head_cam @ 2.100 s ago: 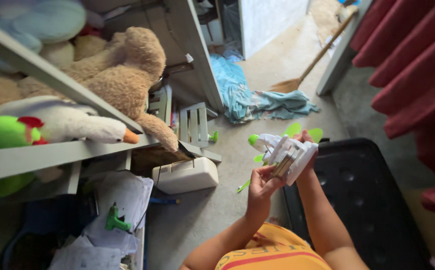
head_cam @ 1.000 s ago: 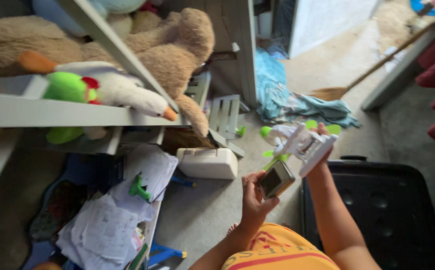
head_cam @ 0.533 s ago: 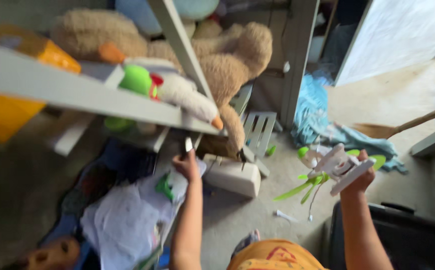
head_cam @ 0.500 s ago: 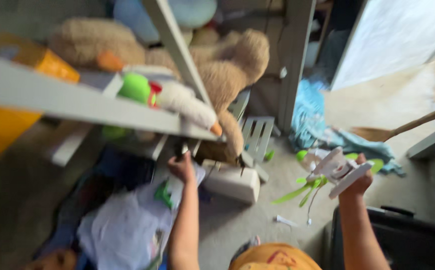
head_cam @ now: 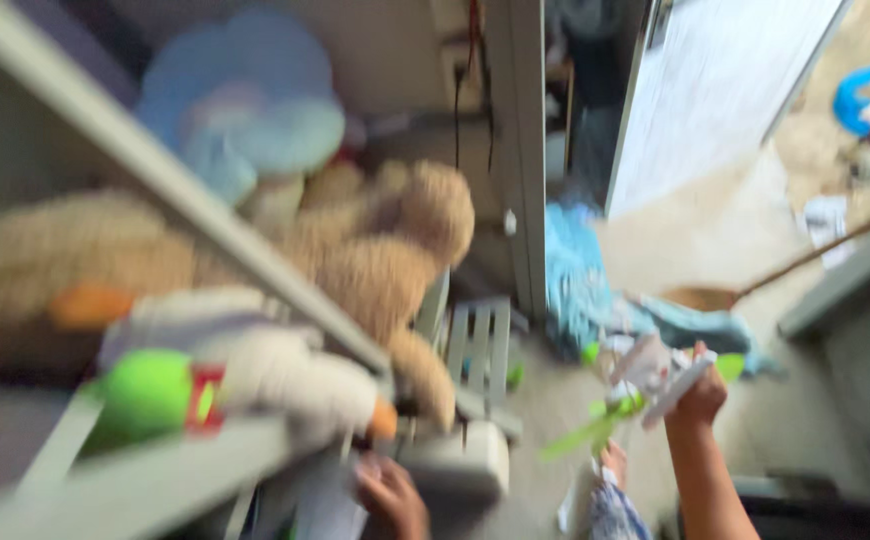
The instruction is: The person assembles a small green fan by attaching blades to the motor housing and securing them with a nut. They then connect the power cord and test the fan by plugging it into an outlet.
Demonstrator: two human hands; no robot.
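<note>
The picture is heavily blurred. My right hand (head_cam: 700, 398) is raised at the right and grips a white and green plastic toy (head_cam: 645, 385) with long green blades. My left hand (head_cam: 387, 492) is low near the bottom edge, just below the grey shelf (head_cam: 145, 470) and beside a white box (head_cam: 455, 465). Whether it holds anything cannot be told. A white plush duck with an orange beak (head_cam: 295, 385) and a green plush toy (head_cam: 145, 400) lie on the shelf just above that hand.
A large tan teddy bear (head_cam: 375, 270) and a pale blue plush (head_cam: 245, 120) fill the shelf behind a diagonal grey bar. A small slatted grey chair (head_cam: 480, 345), blue cloth (head_cam: 575, 290) and a broom (head_cam: 755, 285) are on the concrete floor.
My left hand took a small dark rectangular device off the toy, reached left under the shelf, and now sits lower. The view swung up and left. My right hand keeps the toy.
</note>
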